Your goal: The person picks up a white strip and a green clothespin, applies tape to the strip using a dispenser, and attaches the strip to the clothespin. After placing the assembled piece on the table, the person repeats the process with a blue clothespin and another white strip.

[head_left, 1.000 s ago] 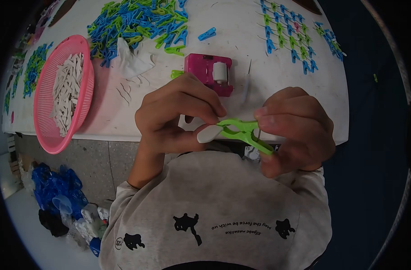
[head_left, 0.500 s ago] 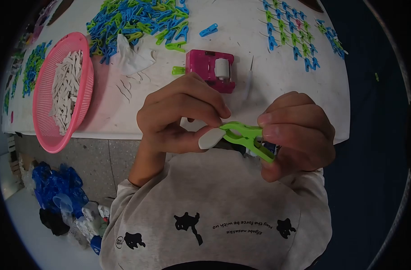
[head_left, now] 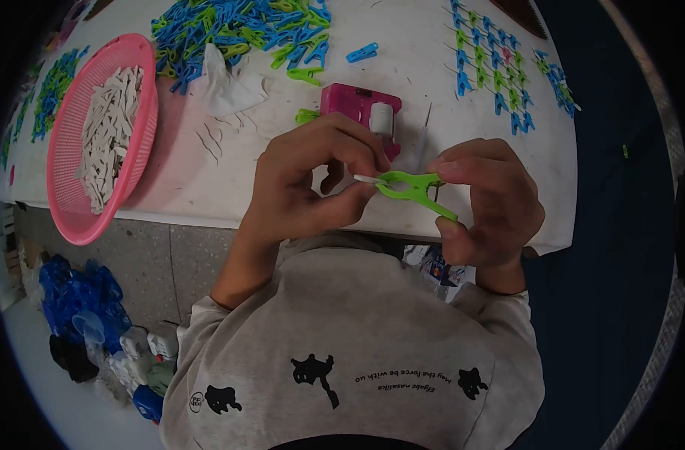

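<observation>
- Left hand (head_left: pixel 305 187) pinches a white insert (head_left: pixel 363 179) between thumb and fingers, its tip at the nose of the green clip (head_left: pixel 411 187).
- Right hand (head_left: pixel 492 206) pinches the clip's tail; clip is held in the air over the near edge of the table (head_left: pixel 207 187).
- Pink device (head_left: pixel 353 105) just behind the hands, mid-table.
- Pink basket (head_left: pixel 149 142) of white pieces at the left edge, overhanging the near edge.
- Clip heap (head_left: pixel 237 30) at the far edge; clip rows (head_left: pixel 500 67) in the far right corner.

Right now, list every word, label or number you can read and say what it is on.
"May the force be with", last word unclear: upside down on the grey sweatshirt.
Smaller line beside it: too blurred.
Round badge on the sweatshirt hem: too small.
Printed packet below the table edge: too blurred.
</observation>
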The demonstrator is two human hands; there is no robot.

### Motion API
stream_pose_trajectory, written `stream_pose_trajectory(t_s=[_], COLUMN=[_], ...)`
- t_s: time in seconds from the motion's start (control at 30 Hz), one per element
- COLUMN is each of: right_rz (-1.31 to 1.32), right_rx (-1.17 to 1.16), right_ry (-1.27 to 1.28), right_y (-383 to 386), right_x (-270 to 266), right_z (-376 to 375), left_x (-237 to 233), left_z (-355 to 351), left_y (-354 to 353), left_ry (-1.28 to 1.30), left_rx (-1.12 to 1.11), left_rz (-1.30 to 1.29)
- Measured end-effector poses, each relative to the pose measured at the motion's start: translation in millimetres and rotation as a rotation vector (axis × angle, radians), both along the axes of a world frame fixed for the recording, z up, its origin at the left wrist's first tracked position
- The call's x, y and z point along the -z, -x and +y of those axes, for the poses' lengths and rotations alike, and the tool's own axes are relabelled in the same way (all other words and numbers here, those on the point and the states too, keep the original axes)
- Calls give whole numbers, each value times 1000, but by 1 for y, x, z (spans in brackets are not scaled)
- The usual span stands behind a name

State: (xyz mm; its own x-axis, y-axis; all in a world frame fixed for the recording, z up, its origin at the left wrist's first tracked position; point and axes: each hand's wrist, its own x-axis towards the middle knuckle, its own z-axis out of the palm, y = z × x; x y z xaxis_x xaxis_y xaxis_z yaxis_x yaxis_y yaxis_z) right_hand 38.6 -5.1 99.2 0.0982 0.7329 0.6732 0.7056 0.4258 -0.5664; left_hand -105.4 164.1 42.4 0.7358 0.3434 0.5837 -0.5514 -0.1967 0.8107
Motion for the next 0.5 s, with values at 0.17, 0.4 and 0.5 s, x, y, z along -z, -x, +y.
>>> stream_pose_trajectory(t_s=[0.17, 0.4, 0.5], right_rz=[157, 237, 155], right_rx=[18, 12, 42], right_ry=[67, 106, 225], right_y=[5, 10, 7], right_x=[7, 14, 6], right_z=[4, 15, 20], left_x=[6, 10, 11], left_z=[8, 21, 24], left_y=[7, 14, 16], left_ry=[76, 89, 136], left_rx=[73, 66, 90], left_rz=[89, 99, 193])
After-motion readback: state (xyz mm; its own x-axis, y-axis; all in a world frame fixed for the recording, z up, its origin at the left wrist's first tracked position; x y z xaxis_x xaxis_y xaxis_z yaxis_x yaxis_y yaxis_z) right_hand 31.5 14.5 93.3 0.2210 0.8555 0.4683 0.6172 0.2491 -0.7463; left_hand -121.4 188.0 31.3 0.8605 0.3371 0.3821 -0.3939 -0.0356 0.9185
